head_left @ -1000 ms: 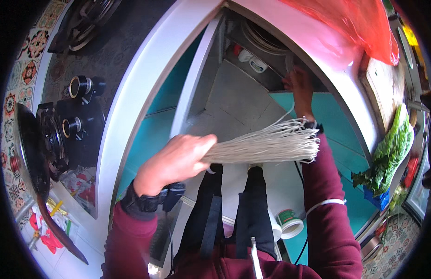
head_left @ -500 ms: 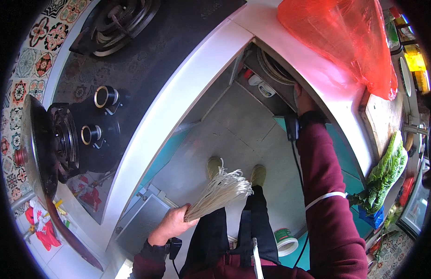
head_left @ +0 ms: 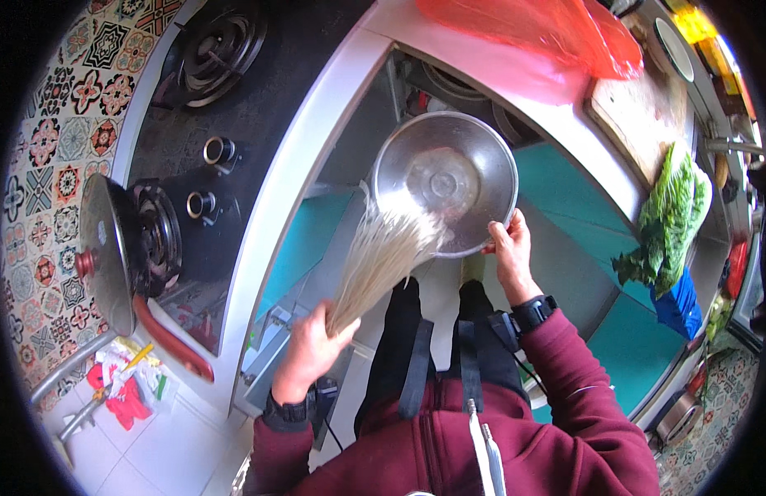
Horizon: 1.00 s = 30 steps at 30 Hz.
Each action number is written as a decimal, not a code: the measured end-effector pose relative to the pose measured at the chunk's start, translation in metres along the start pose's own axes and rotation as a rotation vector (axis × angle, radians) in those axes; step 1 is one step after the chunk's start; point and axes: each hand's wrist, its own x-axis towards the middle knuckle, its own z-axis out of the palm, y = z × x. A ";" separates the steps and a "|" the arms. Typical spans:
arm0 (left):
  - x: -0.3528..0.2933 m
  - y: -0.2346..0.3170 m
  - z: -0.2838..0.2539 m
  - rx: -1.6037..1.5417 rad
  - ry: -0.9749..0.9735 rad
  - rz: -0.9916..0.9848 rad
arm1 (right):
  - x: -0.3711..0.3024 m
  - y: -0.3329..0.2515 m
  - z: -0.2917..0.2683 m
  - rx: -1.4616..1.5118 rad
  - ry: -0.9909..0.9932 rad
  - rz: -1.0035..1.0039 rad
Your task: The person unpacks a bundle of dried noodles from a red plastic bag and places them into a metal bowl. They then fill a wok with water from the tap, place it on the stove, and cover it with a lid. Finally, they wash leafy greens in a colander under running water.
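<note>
A bundle of pale dried noodles (head_left: 387, 248) fans out from my left hand (head_left: 312, 347), which is closed round its lower end. The loose ends of the bundle reach over the near left rim of a steel bowl (head_left: 482, 161). My right hand (head_left: 513, 252) grips that bowl by its near right rim, thumb on top and fingers mostly hidden beneath. Tilted toward me, the bowl shows a shiny inside with nothing clearly visible in it apart from the noodle ends.
At left, a lidded wok (head_left: 110, 252) with a wooden handle sits on the black gas stove (head_left: 172, 149). On the right counter lie a red plastic bag (head_left: 540, 37), a cutting board (head_left: 639, 116) and a leafy cabbage (head_left: 670, 219). Below the counter is an open cupboard (head_left: 416, 78).
My right hand has come out of the cupboard with the steel bowl. The noodles in my left hand have moved up to the bowl's rim. The whole view has shifted.
</note>
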 end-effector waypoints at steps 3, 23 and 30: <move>0.005 0.034 -0.007 0.080 0.026 0.050 | -0.041 -0.034 -0.019 -0.107 -0.122 0.004; -0.005 0.216 0.006 0.234 -0.211 0.412 | -0.223 -0.167 -0.337 -0.281 0.130 0.003; 0.002 0.264 0.101 0.240 -0.388 0.549 | -0.249 -0.244 -0.602 -0.695 0.721 -0.017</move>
